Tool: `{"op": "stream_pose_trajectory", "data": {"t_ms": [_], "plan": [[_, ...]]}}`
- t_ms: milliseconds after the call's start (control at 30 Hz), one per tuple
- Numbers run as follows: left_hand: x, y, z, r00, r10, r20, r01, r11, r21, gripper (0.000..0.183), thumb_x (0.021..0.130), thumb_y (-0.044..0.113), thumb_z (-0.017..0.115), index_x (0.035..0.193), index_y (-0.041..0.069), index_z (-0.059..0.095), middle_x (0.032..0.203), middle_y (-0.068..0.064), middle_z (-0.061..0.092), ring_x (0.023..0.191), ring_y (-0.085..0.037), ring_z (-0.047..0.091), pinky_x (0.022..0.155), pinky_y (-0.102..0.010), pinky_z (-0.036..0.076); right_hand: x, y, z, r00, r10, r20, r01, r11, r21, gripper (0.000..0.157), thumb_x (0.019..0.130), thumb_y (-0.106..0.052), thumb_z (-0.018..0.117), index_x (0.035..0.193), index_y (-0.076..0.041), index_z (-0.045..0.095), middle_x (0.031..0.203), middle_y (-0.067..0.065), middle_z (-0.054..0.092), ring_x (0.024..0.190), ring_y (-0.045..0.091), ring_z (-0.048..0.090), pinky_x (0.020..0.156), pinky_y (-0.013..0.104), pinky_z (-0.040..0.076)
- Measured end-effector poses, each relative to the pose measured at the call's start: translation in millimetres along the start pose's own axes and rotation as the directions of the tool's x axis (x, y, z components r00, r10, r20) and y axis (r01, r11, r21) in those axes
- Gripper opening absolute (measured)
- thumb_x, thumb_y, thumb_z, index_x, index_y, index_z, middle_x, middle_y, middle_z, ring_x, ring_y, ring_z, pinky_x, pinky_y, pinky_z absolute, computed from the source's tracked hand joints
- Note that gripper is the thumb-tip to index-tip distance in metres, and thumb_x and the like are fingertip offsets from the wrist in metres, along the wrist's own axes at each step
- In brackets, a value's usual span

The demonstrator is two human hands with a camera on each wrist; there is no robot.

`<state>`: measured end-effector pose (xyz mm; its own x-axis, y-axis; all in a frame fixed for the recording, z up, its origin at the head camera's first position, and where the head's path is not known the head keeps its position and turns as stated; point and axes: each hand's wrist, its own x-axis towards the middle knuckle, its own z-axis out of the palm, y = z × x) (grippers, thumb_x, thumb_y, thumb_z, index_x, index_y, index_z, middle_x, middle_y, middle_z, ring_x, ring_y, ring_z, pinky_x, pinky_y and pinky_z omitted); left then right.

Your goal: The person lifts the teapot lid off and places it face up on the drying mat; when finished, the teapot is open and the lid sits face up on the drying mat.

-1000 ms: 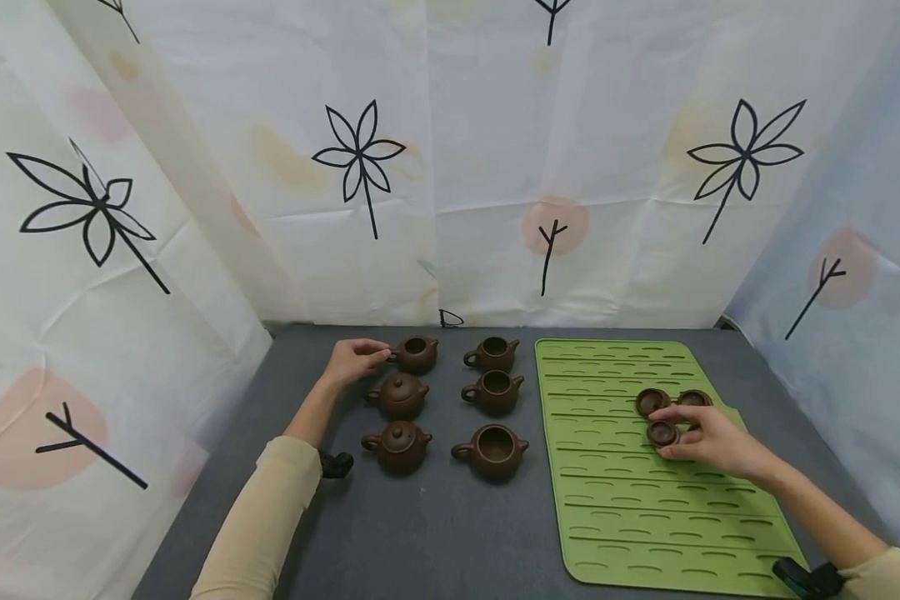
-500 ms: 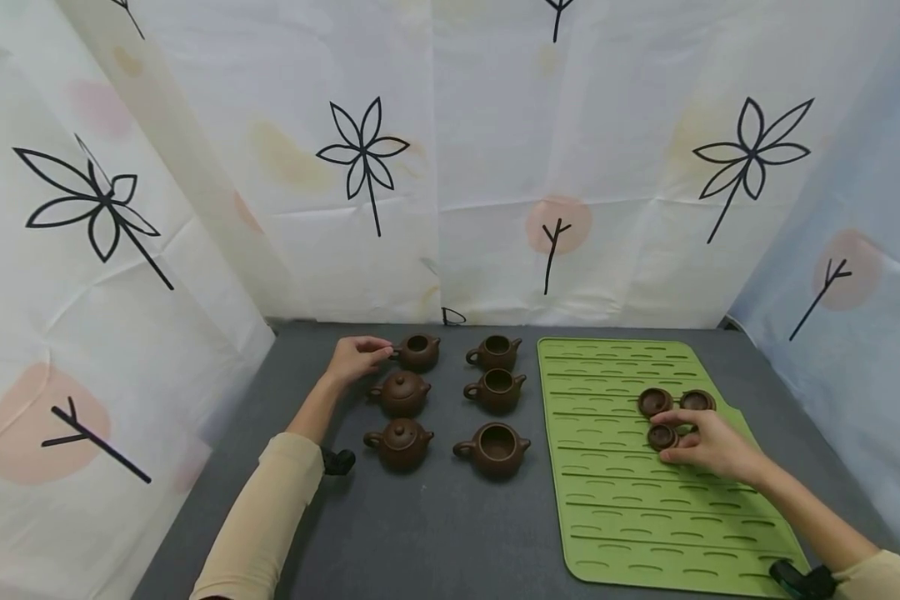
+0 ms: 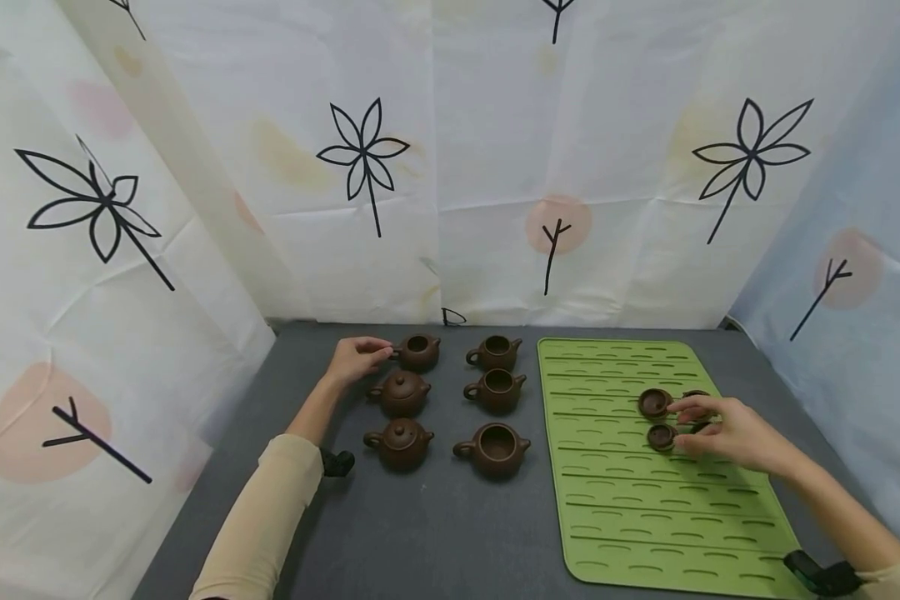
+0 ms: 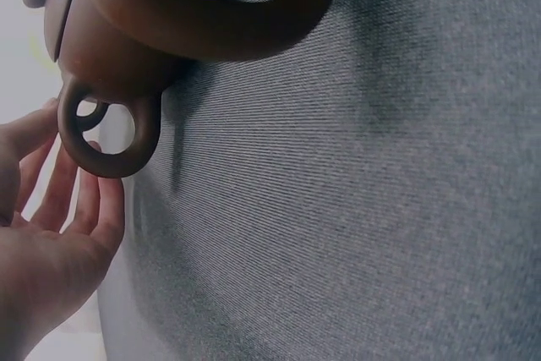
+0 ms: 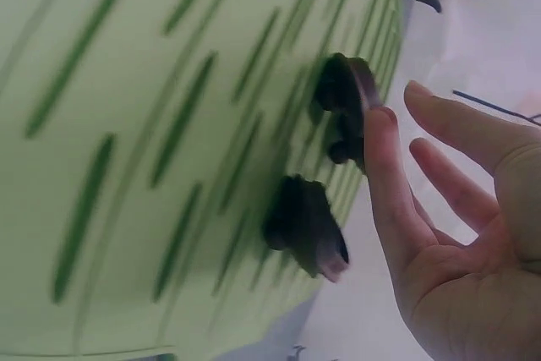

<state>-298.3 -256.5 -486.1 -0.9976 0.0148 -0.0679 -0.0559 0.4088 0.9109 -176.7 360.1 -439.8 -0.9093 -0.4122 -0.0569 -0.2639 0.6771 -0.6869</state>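
Observation:
At the far left of the dark table, my left hand (image 3: 356, 359) pinches the handle of a small brown lidless teapot (image 3: 418, 353). In the left wrist view a nearer teapot's handle (image 4: 110, 162) overlaps the fingers. Over the green mat (image 3: 607, 500), my right hand (image 3: 731, 433) hovers with thumb and fingers apart, holding nothing. Its fingertips are just right of a small brown teapot lid (image 3: 661, 438), which lies upside down on the mat. Another upturned lid (image 3: 654, 403) lies behind it. Further lids are partly hidden by the right hand.
Two lidded teapots, one in the middle (image 3: 400, 395) and one nearer (image 3: 400, 445), stand in the left column. Beside them are three lidless ones: a far teapot (image 3: 495, 353), a middle teapot (image 3: 497, 392) and a near teapot (image 3: 495, 452). A patterned cloth (image 3: 487, 167) encloses the back and sides.
My right hand has let go of the near lid and moved slightly right, its fingers parting. The lid stays on the mat. My left hand keeps its place at the teapot handle.

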Motion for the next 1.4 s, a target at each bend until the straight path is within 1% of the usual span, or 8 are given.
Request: {"op": "stream_pose_trajectory", "data": {"t_ms": [200, 467, 567, 833, 1033, 1133, 1233, 1400], "plan": [[-5.7, -2.0, -3.4, 1.0, 0.024, 0.007, -0.024, 1.0, -0.005, 0.035, 0.109, 0.023, 0.069, 0.134, -0.001, 0.073, 0.137, -0.025, 0.072, 0.129, -0.038, 0.069, 0.106, -0.049, 0.064, 15.4, -15.4, -3.2, 0.998, -0.046, -0.037, 0.047, 0.999, 0.009, 0.048, 0.101, -0.011, 0.077, 0.141, 0.01, 0.061, 0.127, 0.034, 0.068, 0.08, 0.005, 0.075, 0.066, 0.03, 0.062], [-12.0, -5.8, -11.5, 0.998, 0.051, 0.033, -0.051, 0.999, 0.005, 0.038, 0.108, 0.025, 0.071, 0.134, -0.002, 0.073, 0.137, -0.028, 0.07, 0.131, -0.045, 0.068, 0.107, -0.053, 0.062, 52.4, -48.1, 6.1, 0.992, -0.126, -0.011, 0.126, 0.976, 0.178, 0.047, 0.103, -0.007, 0.073, 0.143, 0.012, 0.059, 0.134, 0.037, 0.062, 0.093, 0.007, 0.08, 0.075, 0.037, 0.069], [-13.7, -9.4, -15.5, 0.998, 0.047, 0.049, -0.048, 0.998, 0.027, 0.038, 0.108, 0.027, 0.072, 0.134, -0.001, 0.073, 0.137, -0.027, 0.07, 0.131, -0.044, 0.068, 0.107, -0.052, 0.063, 64.8, -57.9, 10.3, 0.991, -0.132, -0.004, 0.13, 0.975, 0.182, 0.045, 0.104, -0.009, 0.073, 0.143, 0.009, 0.059, 0.135, 0.037, 0.063, 0.092, 0.005, 0.08, 0.076, 0.035, 0.068], [-20.0, -16.0, -27.3, 0.995, 0.026, 0.096, -0.033, 0.997, 0.074, 0.038, 0.106, 0.03, 0.074, 0.132, 0.003, 0.076, 0.138, -0.021, 0.073, 0.128, -0.035, 0.072, 0.102, -0.044, 0.066, 99.4, -83.7, 21.5, 0.99, -0.14, 0.026, 0.131, 0.967, 0.218, 0.042, 0.104, -0.011, 0.073, 0.142, 0.004, 0.062, 0.136, 0.03, 0.065, 0.096, 0.016, 0.082, 0.083, 0.034, 0.068], [-27.5, -18.8, -32.0, 0.991, 0.018, 0.133, -0.031, 0.995, 0.093, 0.037, 0.106, 0.03, 0.075, 0.132, 0.004, 0.076, 0.135, -0.018, 0.075, 0.12, -0.023, 0.074, 0.101, -0.04, 0.067, 136.0, -112.9, 40.5, 0.974, -0.213, 0.075, 0.183, 0.939, 0.292, 0.038, 0.103, -0.007, 0.074, 0.138, 0.004, 0.064, 0.136, 0.031, 0.063, 0.095, 0.012, 0.081, 0.088, 0.036, 0.069], [-32.1, -20.4, -32.5, 0.986, 0.025, 0.167, -0.042, 0.995, 0.096, 0.039, 0.106, 0.031, 0.074, 0.133, 0.002, 0.075, 0.136, -0.017, 0.074, 0.12, -0.021, 0.074, 0.1, -0.038, 0.066, 154.1, -130.7, 52.3, 0.964, -0.243, 0.105, 0.201, 0.93, 0.308, 0.038, 0.102, -0.006, 0.075, 0.137, 0.003, 0.065, 0.135, 0.031, 0.063, 0.096, 0.026, 0.082, 0.086, 0.036, 0.069], [-36.1, -21.6, -32.0, 0.983, 0.023, 0.184, -0.037, 0.997, 0.071, 0.04, 0.106, 0.03, 0.074, 0.133, 0.001, 0.075, 0.136, -0.017, 0.074, 0.118, -0.019, 0.074, 0.099, -0.036, 0.067, 170.2, -148.6, 64.5, 0.955, -0.264, 0.135, 0.209, 0.923, 0.323, 0.038, 0.102, -0.006, 0.075, 0.137, 0.003, 0.066, 0.134, 0.033, 0.063, 0.099, 0.041, 0.08, 0.088, 0.047, 0.069], [-42.8, -23.3, -32.4, 0.981, 0.018, 0.191, -0.026, 0.999, 0.038, 0.036, 0.105, 0.027, 0.076, 0.13, 0.001, 0.076, 0.134, -0.017, 0.075, 0.115, -0.016, 0.075, 0.095, -0.033, 0.068, 195.0, -173.5, 86.3, 0.937, -0.302, 0.177, 0.225, 0.908, 0.354, 0.038, 0.102, -0.006, 0.074, 0.139, 0.003, 0.066, 0.136, 0.033, 0.064, 0.104, 0.043, 0.079, 0.094, 0.055, 0.067]]}}
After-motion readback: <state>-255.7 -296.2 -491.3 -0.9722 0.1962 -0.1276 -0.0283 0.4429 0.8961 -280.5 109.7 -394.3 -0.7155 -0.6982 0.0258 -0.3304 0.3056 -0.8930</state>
